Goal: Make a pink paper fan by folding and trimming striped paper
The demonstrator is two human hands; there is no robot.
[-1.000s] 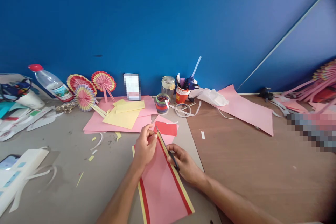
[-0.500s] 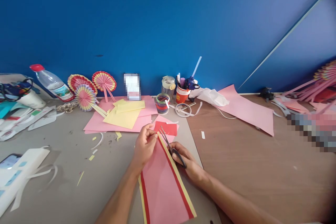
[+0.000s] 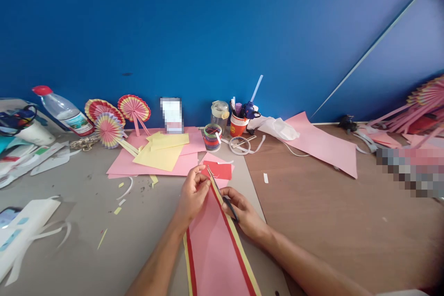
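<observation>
Scissors snapped shut since earlier; right hand grips one pair, left hand pinches one pink sheet.

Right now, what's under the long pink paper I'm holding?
Grey tabletop shows beside the pink paper, and a red piece peeks past its far end. Directly beneath is covered.

The long pink sheet edged with red and yellow strips is smooth, matt paper; the small scissors at its 1 o'clock have bare metal blades and black plastic loops. The worktop is dull grey board at 9 o'clock, brown wood-grain at 3 o'clock.
</observation>
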